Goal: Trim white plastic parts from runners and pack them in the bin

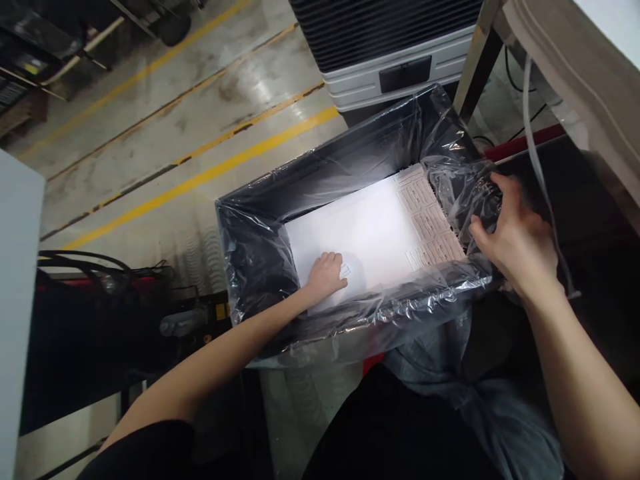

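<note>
A dark rectangular bin [320,167] lined with clear plastic film [450,280] stands in front of me. Inside lies a white sheet [360,227], and to its right sit rows of small pale slotted pieces [430,217] in a block pattern. My left hand [326,273] reaches into the bin, low over the sheet. Its fingers are curled around a few small white pieces [345,270], partly hidden by the hand. At the bin's right end, my right hand [520,233] has thumb and fingers apart, beside the bunched film; whether it touches the film is unclear.
Behind the bin rises a stack of grey and black crates [400,67]. A worktable edge [560,73] overhangs at the upper right, with a pale hose [533,147] hanging down. Yellow lines [260,150] mark the floor. Cables and dark machinery [185,323] stand at the left.
</note>
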Available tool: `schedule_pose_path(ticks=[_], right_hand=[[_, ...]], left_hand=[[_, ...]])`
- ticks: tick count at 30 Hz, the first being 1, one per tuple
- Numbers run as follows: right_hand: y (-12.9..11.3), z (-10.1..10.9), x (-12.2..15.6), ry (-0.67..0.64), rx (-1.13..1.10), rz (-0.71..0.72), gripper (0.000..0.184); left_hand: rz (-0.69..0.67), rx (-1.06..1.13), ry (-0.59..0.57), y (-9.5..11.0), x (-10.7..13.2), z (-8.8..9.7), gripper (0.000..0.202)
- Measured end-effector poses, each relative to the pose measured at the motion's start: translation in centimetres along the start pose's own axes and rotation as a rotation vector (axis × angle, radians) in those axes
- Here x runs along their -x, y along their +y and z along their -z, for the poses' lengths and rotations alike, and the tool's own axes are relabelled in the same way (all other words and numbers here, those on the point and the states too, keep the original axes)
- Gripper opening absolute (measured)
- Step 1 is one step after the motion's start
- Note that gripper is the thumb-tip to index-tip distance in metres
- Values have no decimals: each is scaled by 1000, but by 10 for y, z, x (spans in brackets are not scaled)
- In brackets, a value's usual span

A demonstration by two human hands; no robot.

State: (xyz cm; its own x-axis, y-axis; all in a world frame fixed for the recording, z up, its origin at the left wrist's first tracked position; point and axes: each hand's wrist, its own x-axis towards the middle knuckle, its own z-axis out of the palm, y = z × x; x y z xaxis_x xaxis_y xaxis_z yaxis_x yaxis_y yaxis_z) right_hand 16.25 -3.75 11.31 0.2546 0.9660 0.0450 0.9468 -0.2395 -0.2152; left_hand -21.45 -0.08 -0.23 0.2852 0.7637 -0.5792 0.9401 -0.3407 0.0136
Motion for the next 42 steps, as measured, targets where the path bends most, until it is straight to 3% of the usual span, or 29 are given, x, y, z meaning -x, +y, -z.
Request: schedule_pose_path(ticks=[5, 9, 12, 16, 21, 31, 35, 39, 42], right_hand=[[-1, 0, 0, -4, 8, -17, 68], [-2, 1, -1, -16, -66, -38, 69], [-2, 0, -2, -13, -58, -62, 71], [0, -1, -1, -31, 6, -42, 69], [1, -2, 1, -12, -20, -27, 71], [2, -5, -1, -48, -34, -57, 74], [0, -1, 0, -3, -76, -12, 68], [-3, 3, 1, -62, 41, -62, 67], [-2, -1, 0, -22, 76, -55, 71]], left_hand=[[-127, 51, 84, 8, -12, 13, 52], [-379, 138, 175, 22, -41, 30, 62], [-463, 200, 220, 31, -67, 27, 71], [-443, 271, 278, 40, -93, 9, 57], [-413, 332, 349, 57, -107, -4, 51], [-411, 370, 401, 94, -115, -7, 52], [-424, 369, 405, 101, -111, -6, 52], [-435, 364, 403, 104, -108, -5, 50], [-432, 362, 397, 109, -108, -5, 49]])
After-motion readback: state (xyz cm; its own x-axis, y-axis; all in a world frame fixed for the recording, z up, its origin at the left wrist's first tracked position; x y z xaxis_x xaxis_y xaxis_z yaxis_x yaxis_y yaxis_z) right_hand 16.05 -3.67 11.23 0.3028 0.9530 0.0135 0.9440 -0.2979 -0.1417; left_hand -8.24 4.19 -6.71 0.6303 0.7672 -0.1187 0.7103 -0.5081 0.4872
